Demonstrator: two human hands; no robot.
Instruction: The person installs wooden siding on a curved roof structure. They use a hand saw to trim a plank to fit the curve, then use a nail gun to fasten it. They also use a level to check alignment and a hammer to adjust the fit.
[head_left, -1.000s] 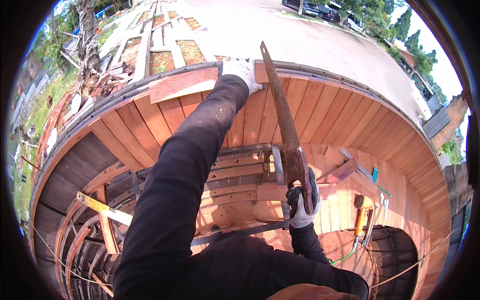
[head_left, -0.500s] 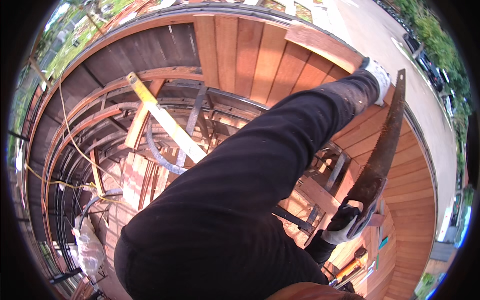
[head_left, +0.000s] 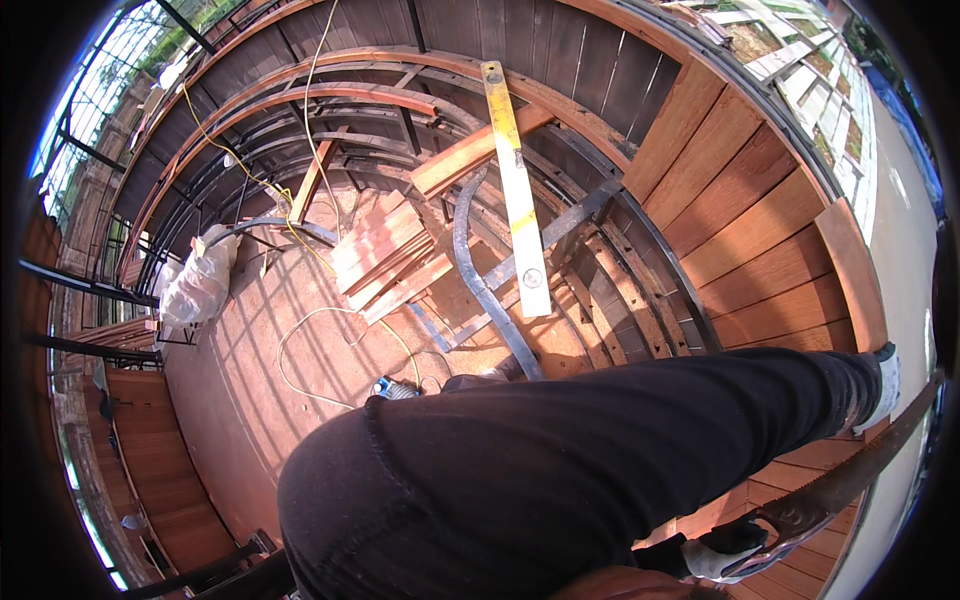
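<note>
My right hand point(head_left: 715, 558), in a light and dark work glove, is shut around the handle of a handsaw point(head_left: 850, 480). Its long, brownish, toothed blade slants up to the right, past my other hand. My left arm, in a dark sleeve, reaches across to the curved wall's top edge. There my gloved left hand point(head_left: 884, 392) grips the near end of a short wooden board point(head_left: 853, 270) lying along that edge. The fingers are partly hidden. Below the board, upright reddish wooden slats point(head_left: 745, 200) line the wall.
A yellow and white spirit level point(head_left: 515, 190) leans across the curved metal frame. Stacked planks point(head_left: 385, 245), a looping yellow cord point(head_left: 283, 365) and a blue power tool point(head_left: 395, 388) lie on the floor. A whitish plastic bag point(head_left: 200, 285) stands farther left.
My view has swung left, so the wall, board and both hands appear farther right and lower. More of the floor shows. The saw stays in my right hand, and my left stays at the board.
</note>
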